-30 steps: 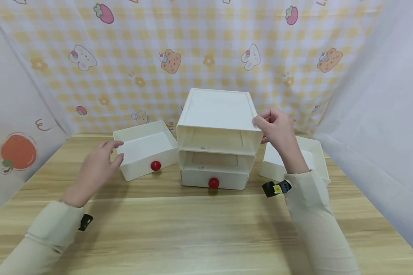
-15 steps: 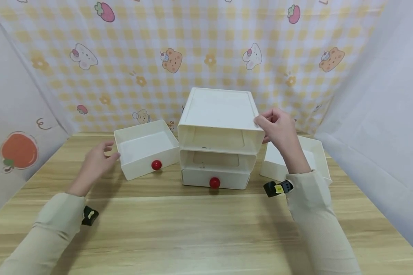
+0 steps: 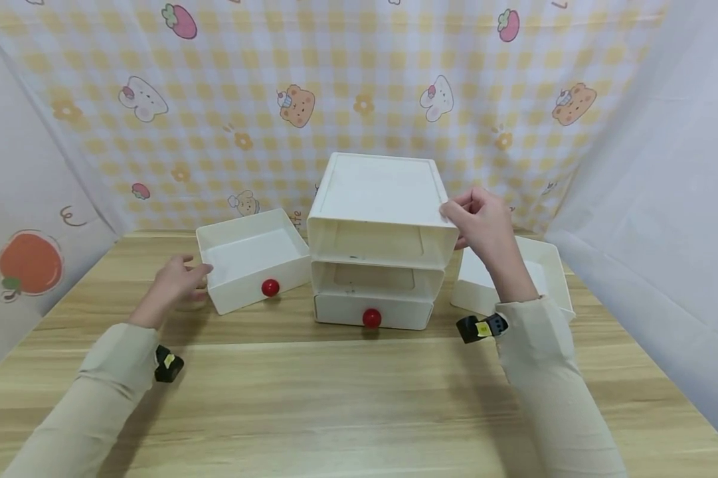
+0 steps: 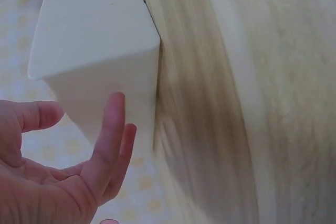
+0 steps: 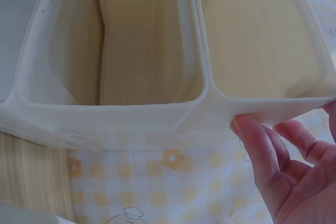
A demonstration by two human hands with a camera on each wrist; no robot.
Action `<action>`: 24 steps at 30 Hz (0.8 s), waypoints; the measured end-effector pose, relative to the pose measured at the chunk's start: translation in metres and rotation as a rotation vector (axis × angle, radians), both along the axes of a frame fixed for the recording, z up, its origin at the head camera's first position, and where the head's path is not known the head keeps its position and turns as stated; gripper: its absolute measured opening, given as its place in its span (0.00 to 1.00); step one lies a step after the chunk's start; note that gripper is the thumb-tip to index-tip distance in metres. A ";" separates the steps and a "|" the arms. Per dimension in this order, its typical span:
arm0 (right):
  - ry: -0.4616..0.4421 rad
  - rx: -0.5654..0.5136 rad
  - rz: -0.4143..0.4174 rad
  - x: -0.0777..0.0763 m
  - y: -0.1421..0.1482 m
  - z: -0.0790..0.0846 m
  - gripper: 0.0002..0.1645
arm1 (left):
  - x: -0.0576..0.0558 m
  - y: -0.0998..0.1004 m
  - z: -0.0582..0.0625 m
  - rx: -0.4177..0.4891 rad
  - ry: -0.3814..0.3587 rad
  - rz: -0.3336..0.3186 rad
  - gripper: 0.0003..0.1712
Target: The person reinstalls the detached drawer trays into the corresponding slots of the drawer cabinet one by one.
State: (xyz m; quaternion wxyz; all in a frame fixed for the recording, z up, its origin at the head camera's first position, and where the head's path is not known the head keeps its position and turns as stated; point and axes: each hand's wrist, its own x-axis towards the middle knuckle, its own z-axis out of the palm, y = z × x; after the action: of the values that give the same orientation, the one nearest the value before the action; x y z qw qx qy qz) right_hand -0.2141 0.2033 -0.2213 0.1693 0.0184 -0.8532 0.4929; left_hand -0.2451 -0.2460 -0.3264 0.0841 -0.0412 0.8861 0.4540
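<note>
In the head view a white drawer cabinet (image 3: 388, 189) stands mid-table; two upper slots are bare and a drawer with a red knob (image 3: 372, 318) fills the bottom one. My right hand (image 3: 481, 222) grips the cabinet's upper right front corner, thumb on top and fingers against the side wall. Left of the cabinet lies a loose white drawer (image 3: 260, 280), its red knob facing forward. Beside this drawer's left wall is my left hand (image 3: 176, 279), fingers loosely bent and spread. The left wrist view has its fingers (image 4: 110, 135) close along the outer wall, thumb near the rim.
A second loose white drawer (image 3: 540, 265) lies to the right of the cabinet, partly behind my right forearm. A checked cloth (image 3: 364, 66) hangs behind the wooden table (image 3: 359, 398), with white cloth (image 3: 651, 199) at the sides.
My left hand has come down and slightly inward beside the left drawer's outer wall. The right hand keeps its place on the cabinet, and the drawers lie as before.
</note>
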 end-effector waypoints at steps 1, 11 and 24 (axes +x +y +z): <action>-0.002 0.000 0.000 0.000 0.000 0.000 0.13 | -0.001 0.000 -0.001 0.016 0.001 0.000 0.43; 0.006 0.001 -0.004 -0.001 0.000 -0.001 0.12 | -0.004 0.002 -0.007 0.075 0.033 0.041 0.35; -0.005 0.011 -0.006 0.000 0.000 0.000 0.13 | -0.005 -0.001 -0.007 0.120 0.001 0.064 0.33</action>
State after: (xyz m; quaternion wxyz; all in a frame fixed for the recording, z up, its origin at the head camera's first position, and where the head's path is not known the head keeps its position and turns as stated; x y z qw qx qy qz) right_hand -0.2137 0.2036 -0.2217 0.1687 0.0154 -0.8564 0.4877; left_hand -0.2502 -0.2471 -0.3331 0.0712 -0.0643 0.8554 0.5090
